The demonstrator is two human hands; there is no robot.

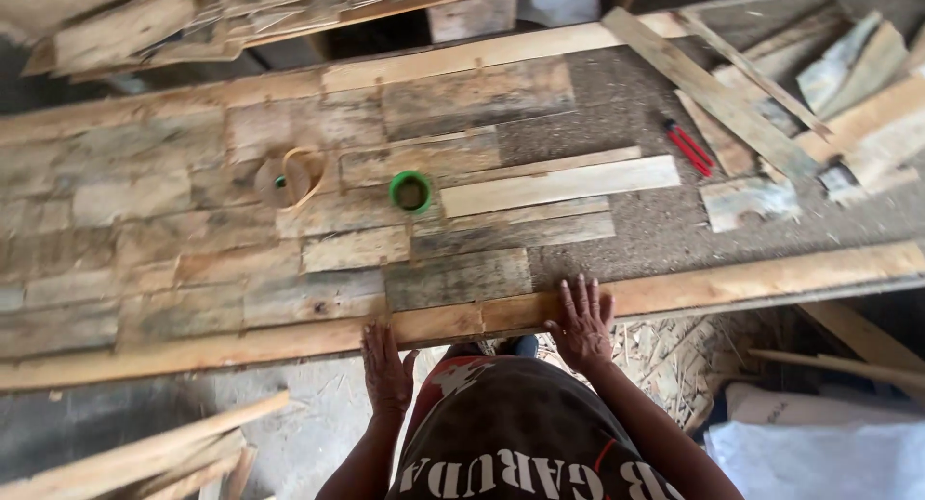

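My left hand (386,370) lies flat, fingers together, just below the near wooden border strip (289,338) of a large panel. My right hand (582,322) rests palm down with fingers spread on the same strip, to the right. Neither hand holds anything. The panel (193,221) is covered on its left with a patchwork of weathered wood pieces. On them sit a green-rimmed round container (410,191) and a brownish jar with a green cap (283,181). The panel's right part shows bare chipboard (655,221).
A red tool (690,146) lies on the chipboard at right. Loose planks and scraps (771,105) are piled at the far right, more wood (145,28) at the back left. Sticks (145,457) lie at the lower left. Wood shavings (674,355) and white sheeting (819,457) lie at the lower right.
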